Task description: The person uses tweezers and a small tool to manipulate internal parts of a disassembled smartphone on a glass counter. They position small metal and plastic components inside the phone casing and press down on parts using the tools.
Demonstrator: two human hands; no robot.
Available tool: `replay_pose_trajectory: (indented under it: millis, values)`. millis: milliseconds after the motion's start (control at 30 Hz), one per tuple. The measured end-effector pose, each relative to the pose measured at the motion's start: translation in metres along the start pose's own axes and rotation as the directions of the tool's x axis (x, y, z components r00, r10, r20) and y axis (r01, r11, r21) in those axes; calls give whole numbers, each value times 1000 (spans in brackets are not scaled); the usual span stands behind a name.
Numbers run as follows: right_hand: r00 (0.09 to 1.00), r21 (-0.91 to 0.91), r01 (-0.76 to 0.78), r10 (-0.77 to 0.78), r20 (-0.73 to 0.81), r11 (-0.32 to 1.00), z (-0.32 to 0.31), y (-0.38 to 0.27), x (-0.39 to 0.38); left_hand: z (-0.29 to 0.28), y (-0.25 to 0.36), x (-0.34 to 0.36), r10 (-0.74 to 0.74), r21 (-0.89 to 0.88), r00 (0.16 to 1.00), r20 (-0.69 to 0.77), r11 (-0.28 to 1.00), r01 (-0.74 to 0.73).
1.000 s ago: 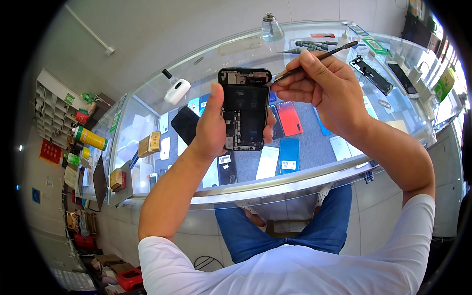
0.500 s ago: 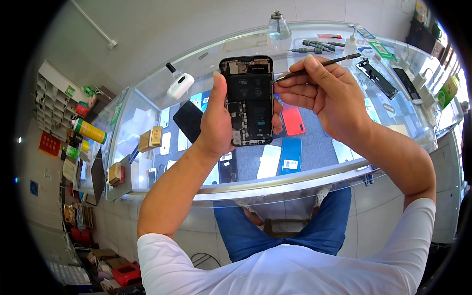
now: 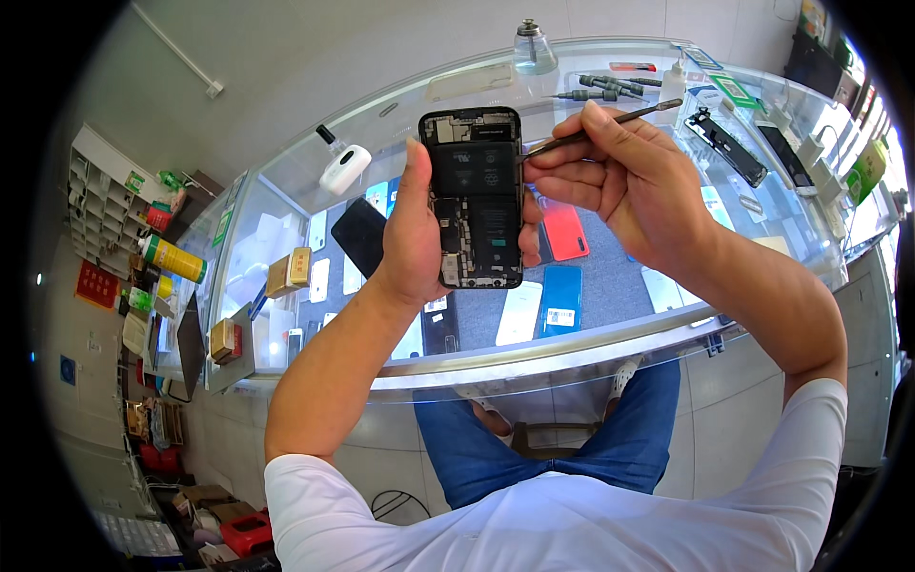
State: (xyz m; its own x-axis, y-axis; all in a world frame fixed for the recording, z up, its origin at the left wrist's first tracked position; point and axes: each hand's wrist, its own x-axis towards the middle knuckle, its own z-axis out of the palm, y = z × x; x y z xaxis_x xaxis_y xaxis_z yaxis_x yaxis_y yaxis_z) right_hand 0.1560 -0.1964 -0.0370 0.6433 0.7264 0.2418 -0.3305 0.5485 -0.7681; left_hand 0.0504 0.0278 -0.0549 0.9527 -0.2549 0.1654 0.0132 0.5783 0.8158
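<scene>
Above the glass counter, my left hand (image 3: 412, 234) grips an opened smartphone (image 3: 474, 200) upright, thumb along its left edge and fingertips round its right. Its inside faces me, showing a black battery, circuit parts and a metal frame. Pinched between the thumb and fingers of my right hand (image 3: 634, 167) is a slim dark metal spudger (image 3: 624, 118) with a flattened far end. The tool's other tip meets the phone's right edge, beside the upper part of the battery. Exactly what that tip touches is too small to tell.
Phones lie inside the glass display counter (image 3: 457, 367). On top are a white device (image 3: 345, 169), a glass dispenser bottle (image 3: 534, 50), screwdrivers (image 3: 600, 91), a detached phone screen part (image 3: 726, 148) and a white bottle (image 3: 673, 83). Small boxes (image 3: 288, 274) stand at the left.
The phone and both hands have shifted slightly left. The spudger stays at the phone's right edge, and both grips look the same.
</scene>
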Motion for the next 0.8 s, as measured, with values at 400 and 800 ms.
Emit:
replay_pose_trajectory:
  millis: [400, 800]
  values:
    - [999, -30, -7, 6, -37, 1000, 0, 0, 1, -1, 0, 1, -43, -75, 999, -9, 996, 42]
    - [997, -23, -24, 22, -72, 999, 0, 2, 4, -1, 0, 2, -53, -58, 998, -18, 997, 51]
